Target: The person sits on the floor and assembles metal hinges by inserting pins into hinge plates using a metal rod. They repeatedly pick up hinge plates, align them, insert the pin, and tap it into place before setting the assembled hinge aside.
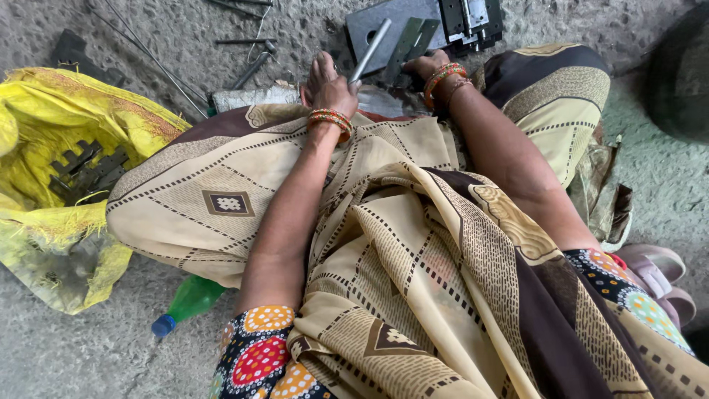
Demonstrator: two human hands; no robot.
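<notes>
The metal rod (371, 50) slants up from the left hand (329, 85), whose fingers are closed round its lower end, just before the grey steel plate (384, 22). Beside it the right hand (427, 66) presses a flat metal strip (408, 44); its grip is hidden. The work looks like seating pieces at the plate, which calls for steady alignment. A yellow sack (59, 162) lies well left of the plate.

Smooth grey metal bar (371, 49), dull steel plate (391, 22). Rough gritty concrete floor (668, 185). Soft printed cloth (413, 244), woven yellow plastic sack (66, 111).
</notes>
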